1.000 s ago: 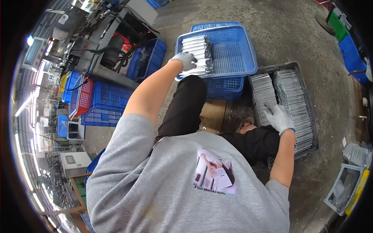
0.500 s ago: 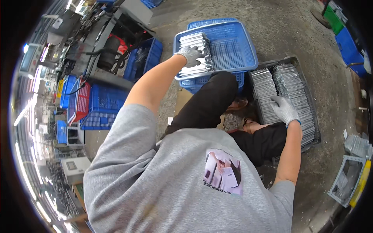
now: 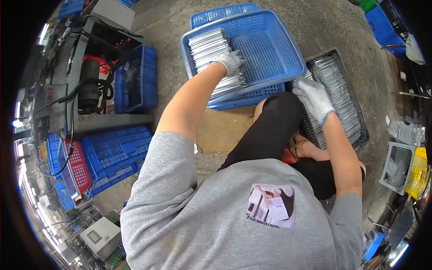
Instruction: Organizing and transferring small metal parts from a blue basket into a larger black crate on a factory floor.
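White-gloved right hand (image 3: 312, 97), fingers together, has joined left hand (image 3: 230, 62), spread over silver metal rods (image 3: 208, 47), at blue mesh basket (image 3: 265, 50).

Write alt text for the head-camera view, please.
A person's left hand in a white knit glove lies over silvery metal rods in a rectangular blue plastic basket; the gloved right hand appears over a black plastic crate of thin metallic pieces.

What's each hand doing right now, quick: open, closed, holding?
Left hand: fingers apart over the metal rods in the blue basket; palm hidden, grip cannot be told.
Right hand: by the basket's near right corner; grip cannot be told.
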`<act>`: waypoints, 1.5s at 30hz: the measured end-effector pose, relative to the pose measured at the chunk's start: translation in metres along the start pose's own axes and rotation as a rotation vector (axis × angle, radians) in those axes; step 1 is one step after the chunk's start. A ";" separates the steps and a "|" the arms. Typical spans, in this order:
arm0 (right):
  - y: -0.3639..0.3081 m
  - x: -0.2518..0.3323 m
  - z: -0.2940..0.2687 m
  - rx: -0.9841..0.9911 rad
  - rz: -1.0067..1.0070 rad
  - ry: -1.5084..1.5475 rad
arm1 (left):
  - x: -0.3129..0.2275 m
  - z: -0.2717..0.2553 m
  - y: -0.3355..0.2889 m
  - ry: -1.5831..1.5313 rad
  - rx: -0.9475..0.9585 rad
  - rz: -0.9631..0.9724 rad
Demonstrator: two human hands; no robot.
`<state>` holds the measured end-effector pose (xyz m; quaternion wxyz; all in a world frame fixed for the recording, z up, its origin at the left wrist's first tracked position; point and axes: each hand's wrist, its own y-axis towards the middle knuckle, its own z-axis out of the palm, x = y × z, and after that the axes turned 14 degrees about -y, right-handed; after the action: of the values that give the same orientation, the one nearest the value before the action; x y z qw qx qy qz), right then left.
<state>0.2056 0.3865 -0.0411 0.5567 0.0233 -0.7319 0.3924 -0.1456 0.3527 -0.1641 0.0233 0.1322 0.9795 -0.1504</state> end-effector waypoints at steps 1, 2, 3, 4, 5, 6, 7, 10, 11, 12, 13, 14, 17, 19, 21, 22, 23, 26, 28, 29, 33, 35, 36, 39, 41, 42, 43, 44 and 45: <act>0.012 -0.005 0.008 -0.004 0.011 -0.007 | 0.000 -0.003 0.001 -0.013 0.000 0.004; 0.024 -0.016 0.016 -0.048 0.027 0.078 | -0.005 -0.013 0.001 -0.039 0.083 -0.025; 0.037 -0.025 0.021 -0.096 0.039 0.165 | -0.011 -0.028 0.003 -0.061 0.163 -0.051; 0.049 -0.035 0.025 -0.144 0.048 0.253 | -0.015 -0.040 0.006 -0.081 0.244 -0.076; 0.055 -0.039 0.036 -0.173 0.060 0.342 | -0.012 -0.042 -0.002 -0.101 0.334 -0.120; 0.051 -0.034 0.050 -0.147 0.123 0.413 | -0.005 -0.035 -0.009 -0.109 0.343 -0.128; 0.045 -0.030 0.064 -0.122 0.186 0.484 | 0.003 -0.029 -0.017 -0.148 0.169 -0.116; 0.039 -0.047 0.096 -0.016 0.294 0.534 | 0.035 -0.023 -0.032 -0.235 -0.377 -0.057; 0.062 -0.085 0.088 -0.034 0.389 0.619 | 0.049 -0.028 -0.027 -0.222 -0.431 -0.158; 0.083 -0.120 0.079 -0.051 0.485 0.706 | 0.065 -0.033 -0.022 -0.211 -0.482 -0.259; 0.079 -0.118 0.091 -0.045 0.486 0.710 | 0.085 -0.029 -0.030 -0.206 -0.478 -0.261; 0.070 -0.120 0.108 -0.040 0.394 0.715 | 0.103 -0.025 -0.038 -0.227 -0.459 -0.397; 0.059 -0.102 0.133 0.009 0.287 0.750 | 0.158 -0.015 -0.055 -0.397 -0.346 -0.637; 0.058 -0.093 0.134 0.077 0.278 0.804 | 0.166 -0.010 -0.051 -0.415 -0.356 -0.633; 0.058 -0.091 0.132 0.096 0.261 0.838 | 0.172 -0.014 -0.042 -0.433 -0.365 -0.625; 0.057 -0.094 0.132 0.117 0.204 0.823 | 0.175 -0.018 -0.039 -0.460 -0.346 -0.661; 0.057 -0.097 0.132 0.140 0.150 0.806 | 0.178 -0.021 -0.036 -0.488 -0.324 -0.700; 0.059 -0.099 0.131 0.192 0.045 0.772 | 0.184 -0.032 -0.030 -0.524 -0.244 -0.836; 0.059 -0.090 0.130 0.169 -0.018 0.780 | 0.183 -0.041 -0.031 -0.502 -0.203 -0.880; 0.058 -0.086 0.129 0.152 -0.049 0.786 | 0.178 -0.048 -0.035 -0.605 -0.146 -0.946; 0.057 -0.042 0.114 0.134 -0.152 0.732 | 0.169 -0.044 -0.082 -0.780 -0.108 -1.035; 0.072 -0.030 0.093 0.121 -0.185 0.623 | 0.160 -0.034 -0.100 -0.902 -0.159 -1.081; 0.080 -0.028 0.082 0.110 -0.193 0.598 | 0.150 -0.031 -0.106 -0.971 -0.199 -1.100; 0.102 -0.023 0.067 0.018 -0.152 0.494 | 0.124 -0.002 -0.140 -1.187 -0.320 -1.117; 0.122 -0.022 0.053 -0.080 -0.108 0.412 | 0.105 0.013 -0.152 -1.352 -0.427 -1.081; 0.135 -0.020 0.042 -0.055 -0.119 0.381 | 0.092 0.015 -0.151 -1.372 -0.459 -1.066; 0.149 -0.019 0.033 -0.022 -0.128 0.353 | 0.080 0.014 -0.153 -1.373 -0.462 -1.068; 0.159 -0.020 0.026 0.006 -0.135 0.326 | 0.069 0.011 -0.154 -1.389 -0.417 -1.085; 0.166 -0.024 0.020 0.032 -0.142 0.300 | 0.062 0.010 -0.155 -1.405 -0.370 -1.100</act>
<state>0.1208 0.4793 -0.1532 0.6855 0.0250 -0.6307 0.3628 -0.2465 0.2231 -0.1341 0.5605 -0.4814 0.6733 -0.0267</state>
